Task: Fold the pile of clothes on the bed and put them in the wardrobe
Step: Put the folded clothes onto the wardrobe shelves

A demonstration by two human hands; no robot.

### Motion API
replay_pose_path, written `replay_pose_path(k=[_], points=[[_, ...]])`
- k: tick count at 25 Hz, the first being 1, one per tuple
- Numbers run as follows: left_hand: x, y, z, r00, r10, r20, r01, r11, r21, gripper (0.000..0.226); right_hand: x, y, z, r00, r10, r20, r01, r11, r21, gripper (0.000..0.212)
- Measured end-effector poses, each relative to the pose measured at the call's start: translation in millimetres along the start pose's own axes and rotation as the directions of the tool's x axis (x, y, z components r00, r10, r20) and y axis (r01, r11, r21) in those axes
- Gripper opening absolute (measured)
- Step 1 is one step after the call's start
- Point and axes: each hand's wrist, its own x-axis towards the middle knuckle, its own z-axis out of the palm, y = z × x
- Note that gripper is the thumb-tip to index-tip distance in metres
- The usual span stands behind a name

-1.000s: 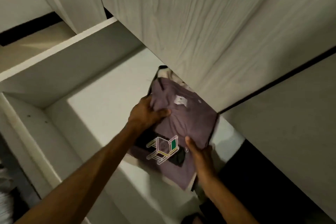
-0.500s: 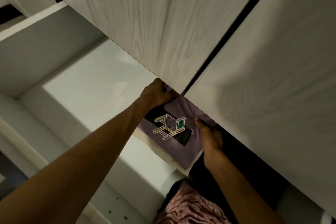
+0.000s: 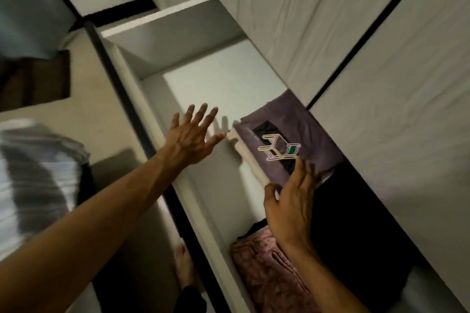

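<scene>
Left hand (image 3: 189, 138): fingers spread straight, holding nothing, in front of the white wardrobe shelf (image 3: 223, 89).
Right hand (image 3: 292, 201): fingers loosely extended, empty, just beside the T-shirt's near edge.
Purple T-shirt (image 3: 300, 134): folded, chair print up, lying on the shelf, partly under the wardrobe door (image 3: 292, 20).
Pink garment (image 3: 267, 274): on the shelf below.

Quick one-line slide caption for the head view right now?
Folded purple shirt lies on the wardrobe shelf; left hand and right hand open, holding nothing.

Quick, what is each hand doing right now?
Left hand: open, fingers spread, holding nothing.
Right hand: open, holding nothing, beside the purple shirt.
</scene>
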Motion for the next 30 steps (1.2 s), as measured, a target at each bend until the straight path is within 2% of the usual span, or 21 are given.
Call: replay_pose_path(k=[2,5,9,11,13,15,17,21,24,28,30], points=[[-7.1,-5.2,-3.4,0.999,-0.017,0.028,0.014,0.994,0.112,0.084,-5.4,-2.7,-8.4,0.994,-0.100,0.033,0.102,0.990,-0.092,0.083],[-38.6,-17.8,-1.5,0.999,-0.028,0.021,0.026,0.995,0.094,0.085,-8.5,-9.1,-18.6,0.933,-0.347,0.097,0.360,0.896,-0.261,0.075],[-80.9,-43.6,-14.3,0.987,-0.149,-0.056,0.145,0.986,-0.078,0.082,-16.7,-38.8,-25.7,0.828,-0.529,0.188,0.558,0.740,-0.377,0.075],[-106.2,-54.4,-21.5,0.987,-0.133,-0.096,0.111,0.973,-0.202,0.080,-28.0,-62.8,-24.2,0.779,-0.591,0.207,0.622,0.693,-0.364,0.074],[-135.3,-68.3,-32.4,0.962,-0.099,-0.255,0.018,0.954,-0.301,0.072,-46.6,-95.8,-18.0,0.723,-0.656,0.216,0.685,0.641,-0.346,0.072],[-180.9,-91.9,-44.5,0.882,-0.147,-0.448,0.016,0.959,-0.283,0.066,-83.7,-139.4,-10.6,0.656,-0.720,0.226,0.751,0.591,-0.295,0.070],[-236.4,-124.4,-50.0,0.819,-0.237,-0.523,0.120,0.961,-0.248,0.064,-128.6,-179.4,-0.9,0.573,-0.786,0.231,0.819,0.535,-0.210,0.070],[-415.4,-224.0,-1.7,0.733,-0.530,-0.426,0.467,0.848,-0.251,0.065,-262.6,-257.2,45.4,0.362,-0.865,0.347,0.916,0.398,0.036,0.072],[-561.4,-283.6,69.0,0.646,-0.695,-0.317,0.626,0.719,-0.301,0.064,-373.0,-291.2,94.9,0.208,-0.840,0.501,0.920,0.342,0.192,0.072],[-746.4,-319.1,172.5,0.434,-0.886,-0.164,0.796,0.462,-0.392,0.068,-508.0,-284.7,162.9,-0.046,-0.680,0.732,0.892,0.302,0.337,0.065],[-826.1,-318.4,226.3,0.320,-0.947,-0.015,0.845,0.293,-0.447,0.074,-573.6,-272.3,186.7,-0.123,-0.584,0.802,0.875,0.318,0.365,0.061]])
